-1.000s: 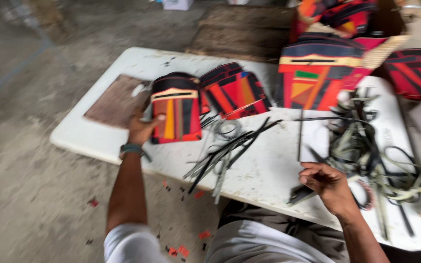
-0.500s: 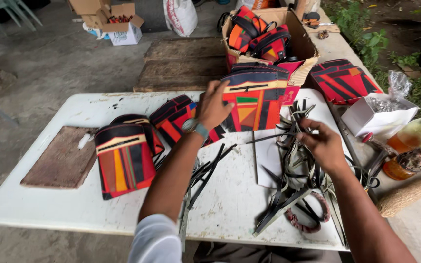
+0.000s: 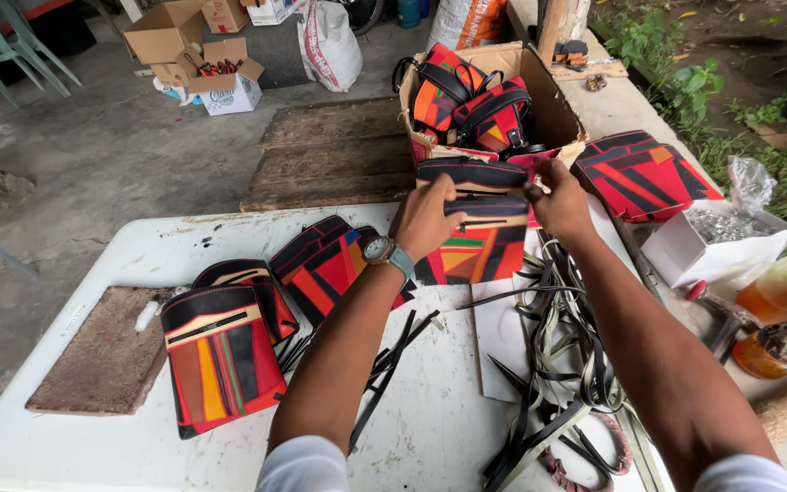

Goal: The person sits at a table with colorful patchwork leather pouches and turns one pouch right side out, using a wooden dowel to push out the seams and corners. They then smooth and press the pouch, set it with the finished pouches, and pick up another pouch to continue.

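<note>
Head view looks down on both hands closed on one patchwork bag (image 3: pixel 480 232), a flat pouch of red, orange and black panels that stands at the far edge of the white table (image 3: pixel 93 456). The left hand (image 3: pixel 425 219) grips its upper left side with the fingers curled over the black top band; the right hand (image 3: pixel 559 202) pinches the top right corner. Just beyond the hands sits an open cardboard box (image 3: pixel 562 114) with more such bags inside. To the right of the right hand lies another red bag (image 3: pixel 639 173); under the right forearm is a tangle of black straps (image 3: pixel 567 364). Near the left elbow lie three further bags, the nearest one (image 3: pixel 220 364) beside a brown board (image 3: pixel 102 351).

The step in hand looks like handling this bag's top edge; the next move, as I judge it, needs both grips kept firm so the band stays level.

Half a second earlier the left hand only rested on this bag while the right worked among the straps; now the right has come up to the bag.
</note>
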### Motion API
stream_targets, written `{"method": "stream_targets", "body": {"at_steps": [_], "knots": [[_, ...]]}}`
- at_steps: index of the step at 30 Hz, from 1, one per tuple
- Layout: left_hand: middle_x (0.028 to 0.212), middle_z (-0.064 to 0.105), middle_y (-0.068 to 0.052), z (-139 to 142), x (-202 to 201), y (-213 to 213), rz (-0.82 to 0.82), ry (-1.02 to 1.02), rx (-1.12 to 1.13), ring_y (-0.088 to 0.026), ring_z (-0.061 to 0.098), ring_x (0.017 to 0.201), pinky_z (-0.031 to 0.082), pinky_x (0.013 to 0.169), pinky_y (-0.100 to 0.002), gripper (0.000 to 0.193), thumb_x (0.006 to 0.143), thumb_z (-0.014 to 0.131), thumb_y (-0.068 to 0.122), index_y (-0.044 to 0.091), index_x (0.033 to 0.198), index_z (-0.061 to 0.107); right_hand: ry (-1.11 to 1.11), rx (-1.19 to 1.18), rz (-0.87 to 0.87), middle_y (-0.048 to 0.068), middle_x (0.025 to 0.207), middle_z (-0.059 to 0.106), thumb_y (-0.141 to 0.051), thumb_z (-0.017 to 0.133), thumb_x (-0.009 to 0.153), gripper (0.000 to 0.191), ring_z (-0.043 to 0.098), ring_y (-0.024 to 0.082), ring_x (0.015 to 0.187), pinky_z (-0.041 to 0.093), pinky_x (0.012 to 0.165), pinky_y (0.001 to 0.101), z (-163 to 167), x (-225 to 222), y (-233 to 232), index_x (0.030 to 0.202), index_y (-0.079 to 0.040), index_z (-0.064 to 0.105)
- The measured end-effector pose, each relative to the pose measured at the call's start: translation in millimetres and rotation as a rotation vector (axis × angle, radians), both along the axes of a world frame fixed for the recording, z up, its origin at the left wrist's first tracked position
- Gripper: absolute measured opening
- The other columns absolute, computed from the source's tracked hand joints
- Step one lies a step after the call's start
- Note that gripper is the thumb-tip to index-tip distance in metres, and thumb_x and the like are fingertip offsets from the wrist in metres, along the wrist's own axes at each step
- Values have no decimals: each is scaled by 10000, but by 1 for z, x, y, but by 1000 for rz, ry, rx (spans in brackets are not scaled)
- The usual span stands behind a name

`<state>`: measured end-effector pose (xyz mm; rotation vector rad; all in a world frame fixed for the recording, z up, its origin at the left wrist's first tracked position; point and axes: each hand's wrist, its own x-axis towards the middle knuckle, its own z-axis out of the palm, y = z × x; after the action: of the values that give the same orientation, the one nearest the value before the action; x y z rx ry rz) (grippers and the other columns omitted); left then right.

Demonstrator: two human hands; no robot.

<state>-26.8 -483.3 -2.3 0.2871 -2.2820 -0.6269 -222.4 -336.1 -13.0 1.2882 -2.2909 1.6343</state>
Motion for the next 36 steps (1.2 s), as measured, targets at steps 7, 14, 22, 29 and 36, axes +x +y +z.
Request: {"method": "stream_targets", "body": {"at_steps": [7, 14, 22, 29, 36], "knots": [[1055, 718, -71, -6, 22, 24, 104, -172, -187, -415, 650, 931, 520, 829, -514, 297, 861, 726, 226, 192, 1148, 659, 381, 204, 81, 181, 1021, 688, -59, 838, 866, 285, 619, 197, 881, 503, 798, 338, -2, 0, -7, 1133, -14, 752], [1088, 719, -76, -18, -5, 19, 150, -234, -266, -419, 655, 935, 522, 820, -515, 186, 909, 635, 181, 163, 1093, 641, -179, -394, 111, 30, 1002, 661, -27, 690, 1068, 145, 634, 78, 856, 537, 715, 244, 36, -11, 61, 1178, -26, 594], [1261, 609, -207, 9, -6, 47, 175, 269, -157, -384, 585, 1181, 469, 998, -480, 580, 885, 746, 313, 63, 1376, 568, -244, -717, 117, 66, 1104, 698, -10, 675, 1114, 134, 717, 149, 963, 676, 860, 373, 43, 20, 186, 1182, -26, 562], [1475, 348, -259, -7, 6, 121, -231, 133, 141, -304, 747, 961, 510, 969, -435, 595, 781, 735, 181, 47, 1334, 560, -436, -843, 15, 63, 1030, 695, -3, 696, 1051, 181, 725, 158, 848, 664, 696, 353, 30, 54, 216, 1145, -66, 554], [1331, 557, -132, 21, -16, 83, 49, -312, -292, -403, 659, 1123, 538, 917, -507, 296, 997, 709, 199, 105, 1267, 634, -359, -917, -70, 72, 1089, 700, -26, 692, 1084, 139, 755, 197, 929, 686, 754, 416, 58, 39, 256, 1176, -32, 588]]}}
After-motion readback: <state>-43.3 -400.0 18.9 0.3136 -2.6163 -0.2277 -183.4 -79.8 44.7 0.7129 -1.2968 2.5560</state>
